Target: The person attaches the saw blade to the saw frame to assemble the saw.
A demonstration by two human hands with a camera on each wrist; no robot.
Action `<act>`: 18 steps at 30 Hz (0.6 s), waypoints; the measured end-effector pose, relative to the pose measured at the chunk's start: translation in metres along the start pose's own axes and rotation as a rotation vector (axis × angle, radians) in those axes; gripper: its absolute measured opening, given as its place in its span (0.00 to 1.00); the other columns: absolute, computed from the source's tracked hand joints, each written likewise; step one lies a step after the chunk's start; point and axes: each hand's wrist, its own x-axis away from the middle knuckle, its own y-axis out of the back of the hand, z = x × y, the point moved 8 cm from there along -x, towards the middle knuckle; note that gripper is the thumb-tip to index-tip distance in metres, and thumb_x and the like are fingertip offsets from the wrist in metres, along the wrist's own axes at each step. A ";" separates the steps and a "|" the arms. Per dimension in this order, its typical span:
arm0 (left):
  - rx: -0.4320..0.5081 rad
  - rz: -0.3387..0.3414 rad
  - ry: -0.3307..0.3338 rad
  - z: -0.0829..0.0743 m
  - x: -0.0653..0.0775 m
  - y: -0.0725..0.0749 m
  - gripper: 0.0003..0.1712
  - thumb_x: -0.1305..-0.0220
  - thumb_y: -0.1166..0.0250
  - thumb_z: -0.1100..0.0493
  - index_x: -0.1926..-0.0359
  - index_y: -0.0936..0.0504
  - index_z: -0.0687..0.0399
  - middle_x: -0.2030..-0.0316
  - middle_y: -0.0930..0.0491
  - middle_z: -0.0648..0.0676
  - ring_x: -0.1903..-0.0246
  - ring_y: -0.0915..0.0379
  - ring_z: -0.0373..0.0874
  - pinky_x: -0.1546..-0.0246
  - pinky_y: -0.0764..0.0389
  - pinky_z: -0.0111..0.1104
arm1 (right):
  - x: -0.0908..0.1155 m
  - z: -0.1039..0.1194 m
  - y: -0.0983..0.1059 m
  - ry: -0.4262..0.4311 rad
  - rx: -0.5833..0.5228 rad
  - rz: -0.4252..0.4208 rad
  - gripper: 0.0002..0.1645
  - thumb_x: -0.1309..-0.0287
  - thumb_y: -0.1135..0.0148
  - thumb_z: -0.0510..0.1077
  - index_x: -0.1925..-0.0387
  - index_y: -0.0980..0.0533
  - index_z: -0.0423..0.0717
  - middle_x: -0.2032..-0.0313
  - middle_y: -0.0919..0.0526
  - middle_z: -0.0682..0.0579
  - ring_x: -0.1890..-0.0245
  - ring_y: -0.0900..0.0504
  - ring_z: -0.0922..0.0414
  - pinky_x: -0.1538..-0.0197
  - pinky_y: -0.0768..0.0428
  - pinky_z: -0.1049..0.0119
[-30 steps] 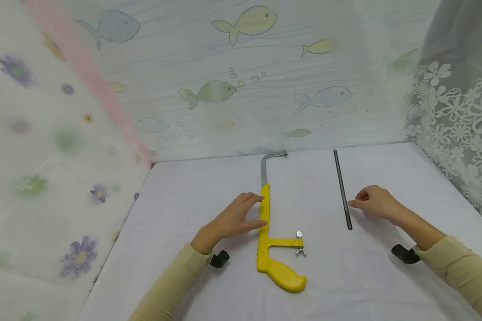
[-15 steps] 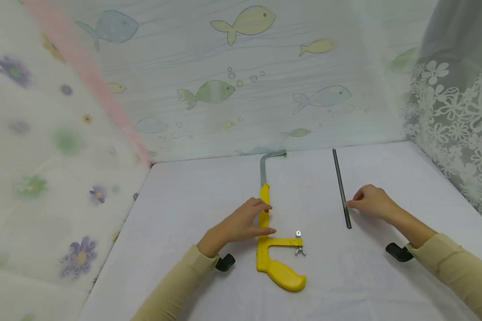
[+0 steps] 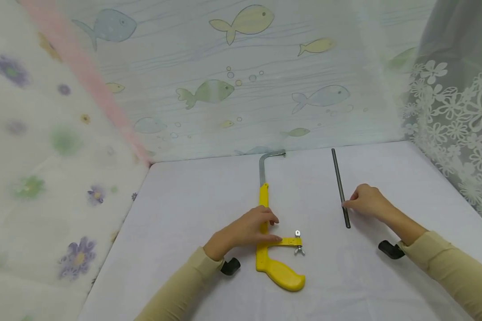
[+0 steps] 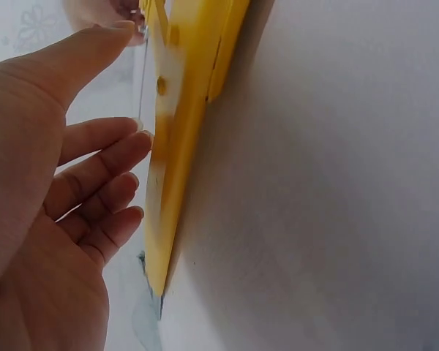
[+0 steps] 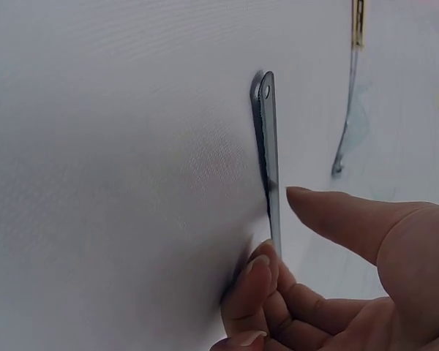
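Note:
A yellow hacksaw frame (image 3: 283, 274) lies on the table, its grey metal front arm bending right at the far end. My left hand (image 3: 246, 228) hovers over its middle with loosely bent fingers, overlapping the frame. In the left wrist view, the thumb and fingertips sit beside the yellow bar (image 4: 183, 124). A dark grey hacksaw blade (image 3: 338, 176) lies farther right. My right hand (image 3: 367, 200) has its fingers at the blade's nearer half. In the right wrist view, fingertips (image 5: 257, 272) reach the blade (image 5: 272, 157), while the thumb stands a little apart from it.
White cloth covers the table (image 3: 193, 187). Behind it hangs a fish-print curtain (image 3: 257, 80), with a flower-print sheet (image 3: 40, 147) at left and lace (image 3: 466, 111) at right. A wing nut (image 3: 299, 251) sticks out from the frame's short crossbar.
My left hand has slid right and nearer over the hacksaw frame, toward its crossbar. My right hand has edged left onto the blade. Frame and blade lie as before.

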 end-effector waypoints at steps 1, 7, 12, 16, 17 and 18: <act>0.001 0.004 -0.015 -0.002 0.000 -0.001 0.23 0.37 0.27 0.42 0.48 0.16 0.50 0.57 0.22 0.44 0.56 0.31 0.37 0.50 0.27 0.27 | 0.000 0.001 0.000 -0.008 0.007 0.003 0.22 0.37 0.32 0.47 0.64 0.22 0.27 0.69 0.20 0.41 0.68 0.23 0.49 0.67 0.24 0.58; -0.037 0.012 -0.077 -0.012 -0.001 -0.005 0.21 0.37 0.26 0.44 0.51 0.15 0.51 0.59 0.23 0.45 0.57 0.31 0.38 0.52 0.28 0.25 | -0.002 0.002 -0.001 -0.036 0.044 0.009 0.21 0.38 0.33 0.47 0.66 0.23 0.28 0.71 0.21 0.41 0.69 0.23 0.48 0.68 0.24 0.57; -0.046 0.019 -0.078 -0.014 -0.002 -0.007 0.21 0.37 0.26 0.44 0.51 0.15 0.51 0.58 0.22 0.45 0.57 0.30 0.37 0.52 0.27 0.24 | -0.006 0.002 -0.003 -0.041 0.054 0.022 0.19 0.39 0.34 0.45 0.67 0.24 0.28 0.72 0.22 0.42 0.70 0.23 0.48 0.68 0.24 0.58; -0.055 0.033 -0.075 -0.014 -0.004 -0.011 0.20 0.37 0.26 0.45 0.50 0.15 0.51 0.58 0.22 0.44 0.57 0.30 0.36 0.51 0.27 0.23 | -0.008 0.005 -0.005 -0.030 0.060 0.026 0.18 0.39 0.35 0.42 0.66 0.25 0.27 0.71 0.21 0.40 0.69 0.23 0.47 0.68 0.24 0.57; -0.058 0.035 -0.078 -0.015 -0.005 -0.011 0.20 0.37 0.26 0.45 0.51 0.15 0.51 0.58 0.22 0.43 0.57 0.30 0.36 0.52 0.27 0.22 | -0.008 0.006 -0.005 -0.029 0.062 0.027 0.17 0.39 0.35 0.42 0.66 0.25 0.26 0.71 0.21 0.40 0.69 0.23 0.47 0.68 0.24 0.57; -0.059 0.036 -0.083 -0.016 -0.005 -0.012 0.20 0.37 0.26 0.46 0.51 0.15 0.51 0.58 0.22 0.43 0.57 0.29 0.36 0.52 0.27 0.22 | -0.008 0.007 -0.005 -0.028 0.063 0.027 0.17 0.39 0.35 0.41 0.65 0.25 0.26 0.70 0.21 0.39 0.69 0.22 0.47 0.68 0.24 0.57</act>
